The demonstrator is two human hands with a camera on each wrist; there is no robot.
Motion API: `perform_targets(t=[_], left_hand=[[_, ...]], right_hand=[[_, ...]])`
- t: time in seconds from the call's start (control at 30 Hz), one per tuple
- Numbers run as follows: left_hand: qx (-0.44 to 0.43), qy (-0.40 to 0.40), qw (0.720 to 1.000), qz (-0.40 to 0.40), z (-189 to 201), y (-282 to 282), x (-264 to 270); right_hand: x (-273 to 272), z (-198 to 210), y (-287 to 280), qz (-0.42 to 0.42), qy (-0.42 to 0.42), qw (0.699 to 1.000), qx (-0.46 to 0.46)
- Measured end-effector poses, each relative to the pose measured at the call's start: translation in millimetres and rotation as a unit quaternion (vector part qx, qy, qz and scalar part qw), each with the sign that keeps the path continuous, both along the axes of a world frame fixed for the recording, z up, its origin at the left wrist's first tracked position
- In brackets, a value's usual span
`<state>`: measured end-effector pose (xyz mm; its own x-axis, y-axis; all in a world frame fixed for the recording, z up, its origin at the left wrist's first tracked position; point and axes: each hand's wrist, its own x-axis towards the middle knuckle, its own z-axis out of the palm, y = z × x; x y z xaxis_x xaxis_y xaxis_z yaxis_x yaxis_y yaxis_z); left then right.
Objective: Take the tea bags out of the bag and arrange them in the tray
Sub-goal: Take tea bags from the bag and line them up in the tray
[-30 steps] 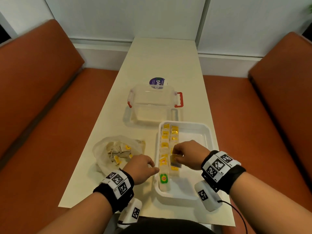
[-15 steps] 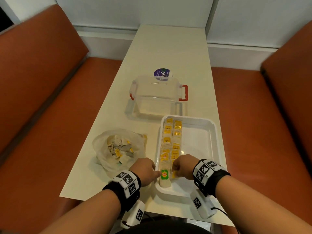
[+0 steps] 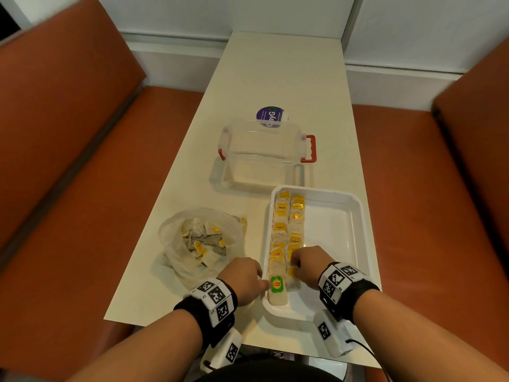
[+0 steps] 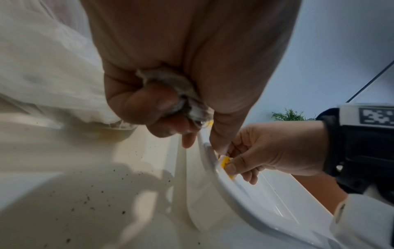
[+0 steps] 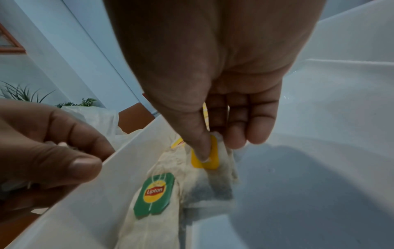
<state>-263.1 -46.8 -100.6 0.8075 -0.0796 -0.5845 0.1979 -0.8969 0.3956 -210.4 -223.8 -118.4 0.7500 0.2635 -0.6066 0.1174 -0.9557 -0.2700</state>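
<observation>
My right hand (image 3: 308, 267) pinches a yellow-tagged tea bag (image 5: 210, 161) between thumb and fingers, low inside the white tray (image 3: 358, 216), at the near end of the second row. My left hand (image 3: 243, 279) sits at the tray's 9 o'clock rim, fingers curled around a crumpled tea bag (image 4: 181, 94). A green-tagged tea bag (image 3: 276, 285) ends the first row. Plastic bag (image 3: 176, 244) of tea bags lies at 9 o'clock of the tray, clear box (image 3: 264, 153) at 12.

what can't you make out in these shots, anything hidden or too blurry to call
- Left hand: it grips something crumpled and grey; left wrist view, curled fingers hide what.
- Plastic bag: tea bag count; head view, jumbled and small.
- Yellow-tagged tea bag: tag print; right wrist view, right hand thumb covers it.
</observation>
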Motion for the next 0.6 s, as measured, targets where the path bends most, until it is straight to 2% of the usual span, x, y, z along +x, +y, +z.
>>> perform_targets(t=[0.17, 0.27, 0.37, 0.4, 0.43, 0.5, 0.57, 0.6], left_hand=[[0.006, -0.006, 1.000, -0.003, -1, 1, -1], [-0.005, -0.030, 1.000, 0.002, 6, 8, 2], [-0.108, -0.055, 0.990, 0.070, 19, 20, 9], [-0.183, -0.040, 0.975, 0.118, 24, 23, 11], [-0.269, -0.006, 0.946, 0.180, 29, 25, 14], [-0.414, 0.073, 0.859, 0.292, 39, 27, 20], [-0.501, 0.119, 0.785, 0.345, 45, 26, 23], [-0.526, 0.133, 0.762, 0.353, 47, 25, 24]], right_hand=[[-3, 0, 2, -0.027, -0.011, 0.999, 0.017], [0, 7, -2, -0.044, -0.046, 0.997, 0.044], [6, 20, -12, -0.077, -0.097, 0.989, 0.083], [7, 25, -14, -0.082, -0.110, 0.985, 0.101], [7, 30, -14, -0.083, -0.120, 0.982, 0.122], [6, 41, -9, -0.075, -0.137, 0.972, 0.177], [3, 57, 1, -0.054, -0.152, 0.959, 0.232], [1, 65, 6, -0.041, -0.158, 0.953, 0.255]])
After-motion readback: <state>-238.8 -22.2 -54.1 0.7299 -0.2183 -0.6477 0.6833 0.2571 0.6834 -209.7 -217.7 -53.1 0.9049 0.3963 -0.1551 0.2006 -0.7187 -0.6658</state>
